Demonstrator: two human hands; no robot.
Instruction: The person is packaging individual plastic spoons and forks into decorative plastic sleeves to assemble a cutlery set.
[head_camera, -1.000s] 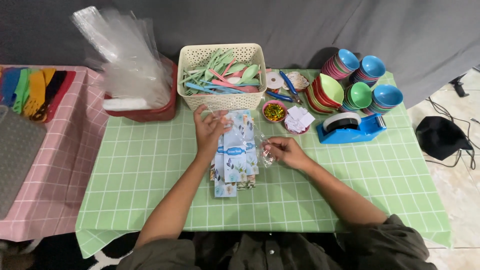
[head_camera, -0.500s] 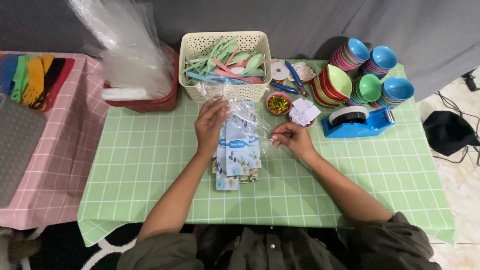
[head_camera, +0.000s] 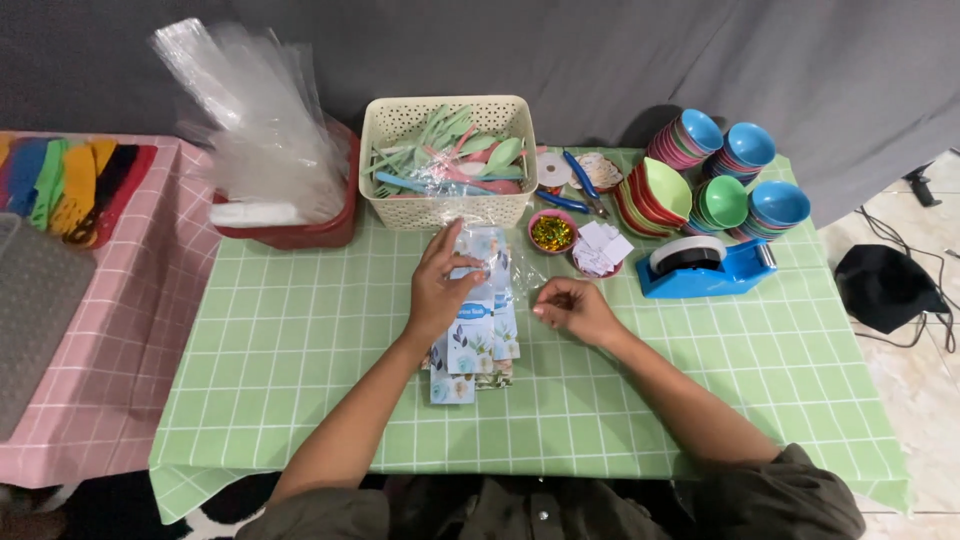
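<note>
While pressed flat on the floral cards (head_camera: 470, 345), left hand (head_camera: 440, 290) fingers spread; right hand (head_camera: 570, 308) fingers curled, pinching clear plastic wrap (head_camera: 520, 268).

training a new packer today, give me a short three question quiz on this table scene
1. True or false: the left hand rests on the floral cards.
2. What stands right of the cream basket: A) stacked bowls B) a kettle C) a laptop?
3. What colour is the tape dispenser?

Key: 1 true; 2 A; 3 blue. The right hand lies beside the cards, fingers curled.
</note>
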